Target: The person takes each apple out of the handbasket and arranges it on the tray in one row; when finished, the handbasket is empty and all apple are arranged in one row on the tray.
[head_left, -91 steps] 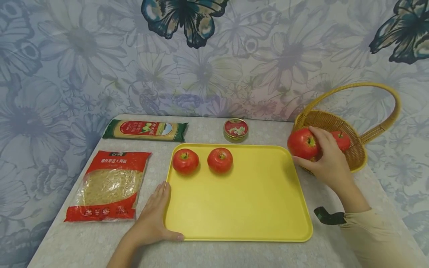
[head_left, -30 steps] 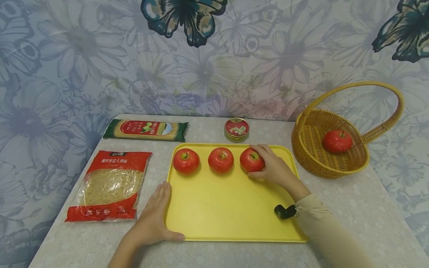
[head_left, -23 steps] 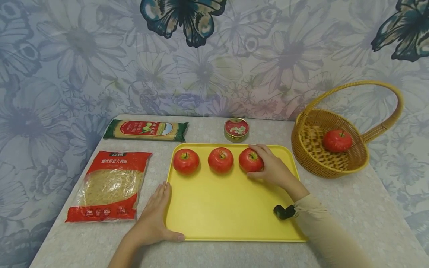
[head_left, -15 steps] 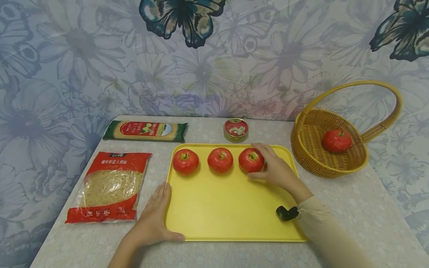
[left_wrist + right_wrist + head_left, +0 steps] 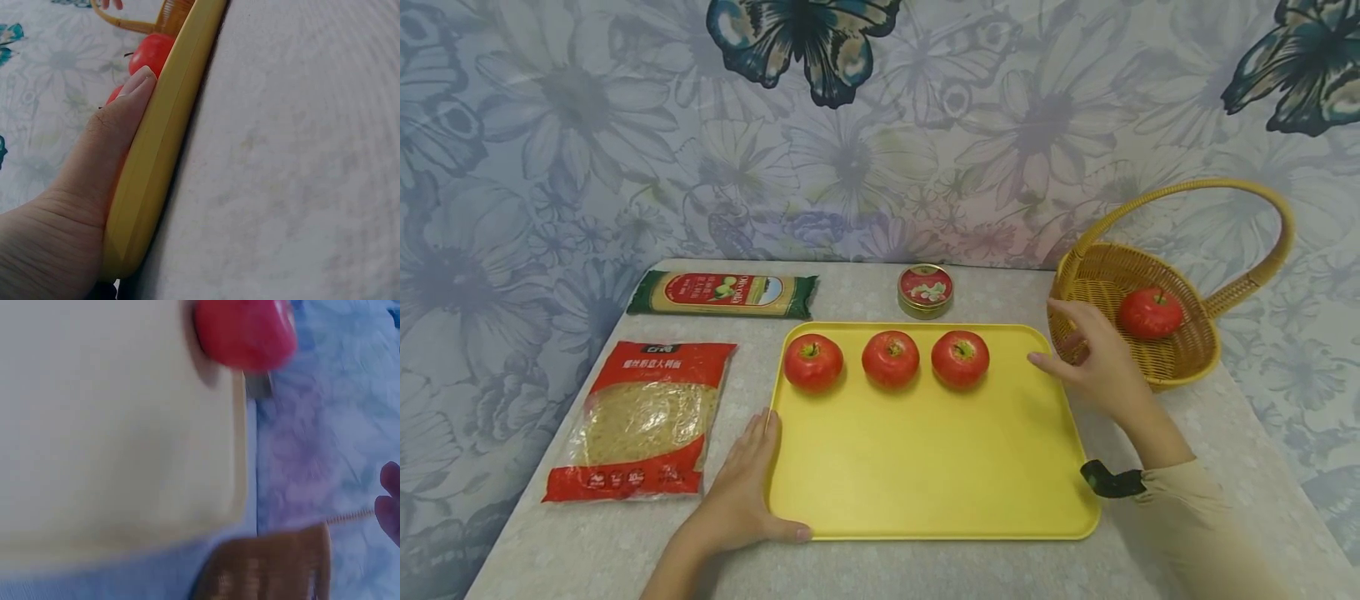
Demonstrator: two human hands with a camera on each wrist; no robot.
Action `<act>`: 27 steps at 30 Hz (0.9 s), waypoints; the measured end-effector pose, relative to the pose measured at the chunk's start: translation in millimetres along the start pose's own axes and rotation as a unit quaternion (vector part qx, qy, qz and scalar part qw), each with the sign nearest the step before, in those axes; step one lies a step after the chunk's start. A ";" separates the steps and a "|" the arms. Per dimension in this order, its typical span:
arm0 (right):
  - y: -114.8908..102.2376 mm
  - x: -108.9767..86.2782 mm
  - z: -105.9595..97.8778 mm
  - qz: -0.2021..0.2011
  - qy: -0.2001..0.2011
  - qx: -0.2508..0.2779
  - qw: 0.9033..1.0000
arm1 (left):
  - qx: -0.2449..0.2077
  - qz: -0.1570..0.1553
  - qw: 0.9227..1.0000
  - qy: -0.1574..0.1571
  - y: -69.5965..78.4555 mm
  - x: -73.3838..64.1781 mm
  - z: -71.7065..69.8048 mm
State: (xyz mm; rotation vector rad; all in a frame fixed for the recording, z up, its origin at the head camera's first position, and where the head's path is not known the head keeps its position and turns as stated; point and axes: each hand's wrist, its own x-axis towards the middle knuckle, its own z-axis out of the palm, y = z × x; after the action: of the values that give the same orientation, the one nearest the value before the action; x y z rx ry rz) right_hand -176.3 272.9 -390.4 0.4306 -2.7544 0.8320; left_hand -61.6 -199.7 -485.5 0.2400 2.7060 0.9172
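Three red apples stand in a row along the far side of a yellow tray (image 5: 925, 467): a left apple (image 5: 813, 363), a middle apple (image 5: 891, 360) and a right apple (image 5: 960, 360). My left hand (image 5: 741, 487) rests against the tray's near left corner, fingers along the left edge and thumb on the front edge. In the left wrist view the thumb (image 5: 106, 144) lies on the rim. My right hand (image 5: 1101, 362) hovers between the tray's right edge and a wicker basket (image 5: 1120, 367), thumb and fingers apart, holding nothing. One apple (image 5: 1151, 313) lies inside the basket.
A red bag of pasta (image 5: 643, 421) lies left of the tray. Behind it is a long green-ended pasta pack (image 5: 722, 294). A small round tin (image 5: 925, 291) stands behind the tray. The basket's tall handle (image 5: 1225, 185) arches up at the right, near the patterned wall.
My right hand carried an apple from the basket onto the tray beside the other two, let it go, and has moved back right towards the basket. My left hand has stayed put.
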 end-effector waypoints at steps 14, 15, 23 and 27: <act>91.1 6.3 -59.5 0.112 0.027 -0.035 0.993 | 0.001 0.000 1.000 0.002 -2.1 -0.1 -0.5; 96.2 8.2 -60.9 0.120 0.021 -0.041 0.992 | -0.001 0.000 1.000 0.002 -2.3 -0.1 -0.4; 127.5 19.2 -68.3 0.170 -0.018 -0.098 0.980 | -0.001 0.002 1.000 0.004 -4.0 -0.3 2.0; 134.2 19.7 -69.8 0.181 -0.023 -0.098 0.978 | -0.004 0.004 1.000 0.005 -3.1 -0.5 1.6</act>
State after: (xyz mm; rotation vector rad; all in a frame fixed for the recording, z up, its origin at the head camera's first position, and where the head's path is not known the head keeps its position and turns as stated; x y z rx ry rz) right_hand -231.1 415.2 -394.9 -0.0944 -2.9679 0.6164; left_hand -60.8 -201.3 -488.5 0.2461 2.7127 0.9332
